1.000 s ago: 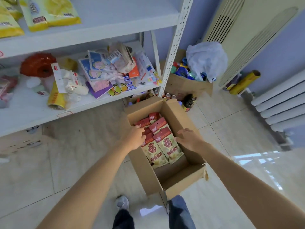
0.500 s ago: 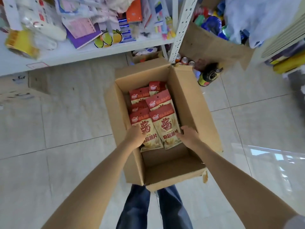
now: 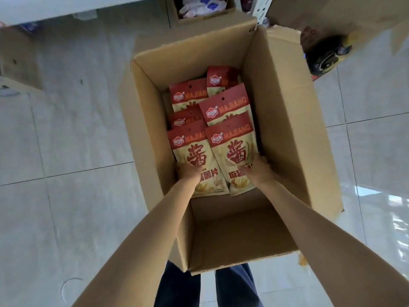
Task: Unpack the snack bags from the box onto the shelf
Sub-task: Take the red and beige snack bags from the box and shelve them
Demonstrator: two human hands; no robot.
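The snack bags (image 3: 210,120), red-topped and cream below, lie overlapping in two rows in the far half of the box (image 3: 294,134); the near half shows bare cardboard floor. The left hand (image 3: 188,172) lies on the nearest left bag (image 3: 194,156), fingers curled down over its left side, seemingly gripping it. The right hand (image 3: 257,170) grips the nearest right bag (image 3: 234,151), thumb on its face and fingers round its right edge, beside the box wall. The box stands open on the tiled floor (image 3: 66,151), its flaps folded out. Beyond it sits a smaller carton (image 3: 230,13) under the white shelf (image 3: 44,9). A dark can (image 3: 325,60) lies to the box's right, blurred. The person's legs (image 3: 177,286) show below the box.
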